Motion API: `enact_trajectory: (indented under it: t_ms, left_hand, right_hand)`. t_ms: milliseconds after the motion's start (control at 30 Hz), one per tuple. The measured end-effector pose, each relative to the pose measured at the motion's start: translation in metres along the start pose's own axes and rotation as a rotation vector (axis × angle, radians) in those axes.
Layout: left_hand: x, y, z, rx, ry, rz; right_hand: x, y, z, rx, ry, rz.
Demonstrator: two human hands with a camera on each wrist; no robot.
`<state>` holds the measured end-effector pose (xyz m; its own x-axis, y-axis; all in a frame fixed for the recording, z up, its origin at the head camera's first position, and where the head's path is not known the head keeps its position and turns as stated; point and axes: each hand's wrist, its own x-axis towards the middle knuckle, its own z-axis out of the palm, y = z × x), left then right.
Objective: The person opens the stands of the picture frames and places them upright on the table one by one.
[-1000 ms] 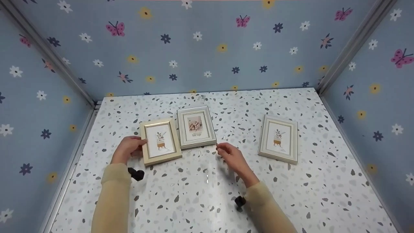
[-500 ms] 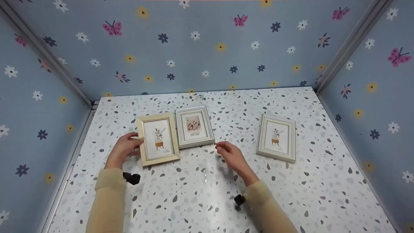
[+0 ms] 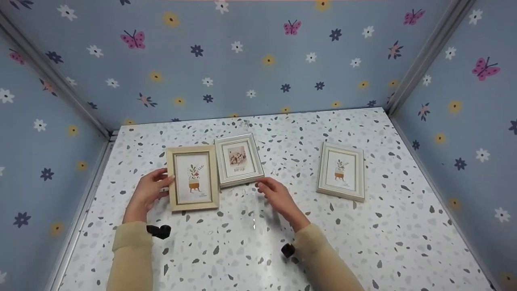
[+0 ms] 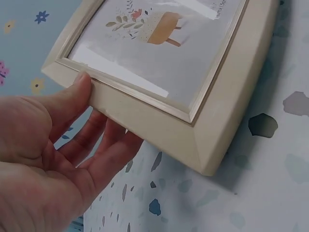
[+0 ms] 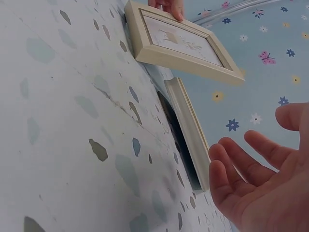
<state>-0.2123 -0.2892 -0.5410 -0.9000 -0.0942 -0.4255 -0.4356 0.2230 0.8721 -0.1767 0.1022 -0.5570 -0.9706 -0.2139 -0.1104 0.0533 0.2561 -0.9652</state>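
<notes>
Three picture frames, two hands and two sleeves, listed left to right across the head view. One sleeve [image 3: 131, 256], lower left. One left hand [image 3: 146, 195], left of centre, pinching the cream frame's left border: thumb on the front, fingers behind, presumably because that hold bears the weight without covering the print. One cream frame [image 3: 194, 178], left of centre, held tilted, raised at least partly off the speckled table [image 3: 226, 254]; one potted-plant print. One silvery-white frame [image 3: 238, 159], at centre, close by the cream frame's right side, angled slightly; one pinkish floral print. One right hand [image 3: 278, 199], just right of centre, at that frame's lower right corner, fingers apart and loosely bent, gripping nothing, perhaps set there to steady the corner; whether the fingertips touch it is hard to tell. One further sleeve [image 3: 325, 258], lower right. One pale frame [image 3: 341, 171], right of centre, lying flat and well apart, unattended, probably because both hands are occupied elsewhere; one potted-plant print.
</notes>
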Motion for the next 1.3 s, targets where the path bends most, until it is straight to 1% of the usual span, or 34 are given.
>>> enact_trajectory:
  t_ms: [100, 267, 367, 533, 633, 833, 1100, 1300]
  left_hand:
    - [-0.002, 0.000, 0.000, 0.011, -0.004, 0.036]
    - [-0.007, 0.002, -0.001, 0.022, -0.019, 0.058]
    - [-0.008, 0.003, -0.003, 0.023, -0.029, 0.081]
    - [-0.008, 0.004, -0.002, -0.001, -0.057, 0.146]
    - [-0.010, 0.006, 0.000, -0.037, -0.081, 0.180]
    - [-0.019, 0.010, 0.009, -0.129, -0.134, 0.236]
    - [-0.032, 0.016, 0.018, -0.179, -0.194, 0.294]
    - [-0.036, 0.018, 0.022, -0.243, -0.284, 0.349]
  right_hand:
    - [0.001, -0.001, 0.002, 0.042, -0.011, -0.005]
    - [0.002, -0.001, 0.005, 0.089, -0.029, -0.018]
    - [0.002, -0.002, 0.007, 0.100, -0.039, -0.020]
    - [0.003, -0.004, 0.009, 0.106, -0.042, -0.024]
    - [0.002, -0.005, 0.009, 0.113, -0.043, -0.031]
    - [0.001, -0.007, 0.009, 0.139, -0.055, -0.057]
    - [-0.003, -0.016, 0.009, 0.128, -0.061, -0.102]
    - [-0.010, -0.027, 0.010, 0.087, -0.075, -0.151]
